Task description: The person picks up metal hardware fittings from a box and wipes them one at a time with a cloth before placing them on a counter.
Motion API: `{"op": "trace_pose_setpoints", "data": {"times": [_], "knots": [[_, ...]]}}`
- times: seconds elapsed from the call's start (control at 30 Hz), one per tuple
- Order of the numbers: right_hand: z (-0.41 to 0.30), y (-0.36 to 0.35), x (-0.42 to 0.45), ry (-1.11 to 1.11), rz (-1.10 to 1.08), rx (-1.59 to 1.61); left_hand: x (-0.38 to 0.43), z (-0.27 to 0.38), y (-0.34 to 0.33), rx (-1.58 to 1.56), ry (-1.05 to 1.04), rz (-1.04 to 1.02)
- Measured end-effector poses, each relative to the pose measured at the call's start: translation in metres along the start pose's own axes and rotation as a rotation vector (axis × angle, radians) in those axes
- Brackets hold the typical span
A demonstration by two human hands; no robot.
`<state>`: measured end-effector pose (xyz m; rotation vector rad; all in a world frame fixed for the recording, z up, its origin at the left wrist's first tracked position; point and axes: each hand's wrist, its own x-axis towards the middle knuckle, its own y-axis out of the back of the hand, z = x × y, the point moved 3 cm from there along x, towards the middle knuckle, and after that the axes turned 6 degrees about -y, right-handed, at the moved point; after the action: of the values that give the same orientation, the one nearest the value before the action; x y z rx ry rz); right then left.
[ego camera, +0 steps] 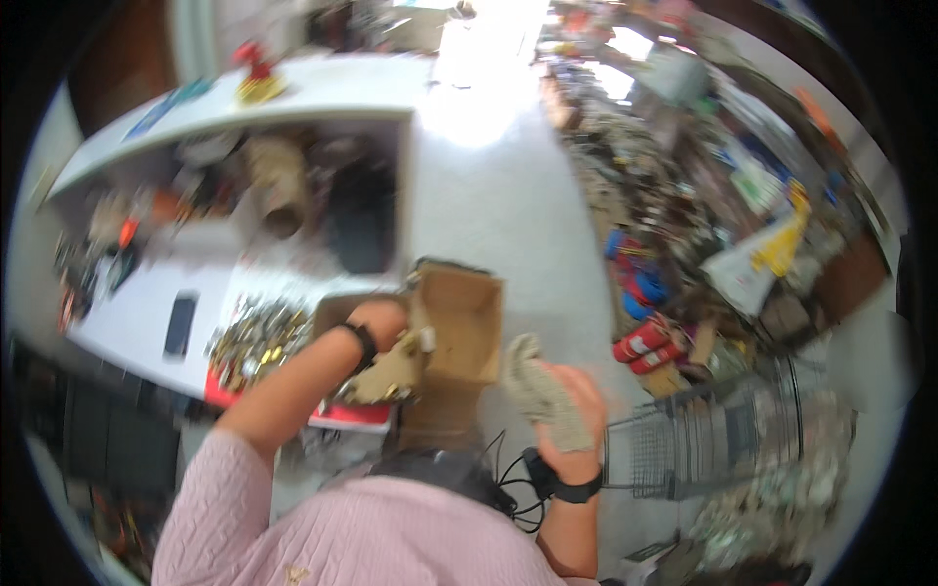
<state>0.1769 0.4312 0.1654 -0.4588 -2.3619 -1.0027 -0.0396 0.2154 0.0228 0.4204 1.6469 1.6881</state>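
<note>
My left hand (379,322), with a dark band at its wrist, reaches over an open cardboard box (357,302) on the white desk; its fingers are hidden. Small metal pieces (392,393) lie on a brown cardboard flap just below it. Left of my forearm, a heap of silver and gold metal pieces (264,340) rests on a red-edged surface. Out to the right, my right hand (575,395) holds a beige knitted cloth, possibly a glove (535,384), and is blurred. Between the hands stands a second open box (458,322).
A phone (180,324) lies on the desk (139,300). Behind are shelf compartments with a cardboard tube (282,198). To the right, red cylinders (651,344) and piled goods line the floor (498,198). A wire shopping cart (703,432) stands near my right hand, with black cables (524,505) close by.
</note>
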Motion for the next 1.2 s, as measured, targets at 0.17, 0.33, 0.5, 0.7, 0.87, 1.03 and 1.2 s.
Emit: {"op": "trace_pose_setpoints", "data": {"times": [0.17,0.33,0.5,0.7,0.87,1.03,1.2], "knots": [[0.007,0.027,-0.012,-0.056,0.029,0.133,0.044,-0.036,-0.066,0.051,0.105,-0.066],[0.007,0.052,-0.036,-0.218,0.096,0.088,0.05,-0.044,-0.068,0.134,0.025,-0.066],[0.014,0.069,-0.058,-0.223,0.191,0.05,0.062,-0.053,-0.083,0.27,0.064,-0.064],[0.006,0.079,-0.063,-0.188,0.19,0.012,0.026,-0.031,-0.03,0.101,0.01,-0.055],[0.008,0.085,-0.06,-0.161,0.213,0.097,-0.071,0.03,0.054,-0.477,-0.212,0.426],[0.003,0.098,-0.037,-0.04,0.148,0.171,-0.129,0.116,0.112,-1.226,-0.164,0.371],[-0.029,0.091,-0.002,0.219,0.18,0.212,-0.118,0.187,0.132,-1.408,-0.488,0.439]]}}
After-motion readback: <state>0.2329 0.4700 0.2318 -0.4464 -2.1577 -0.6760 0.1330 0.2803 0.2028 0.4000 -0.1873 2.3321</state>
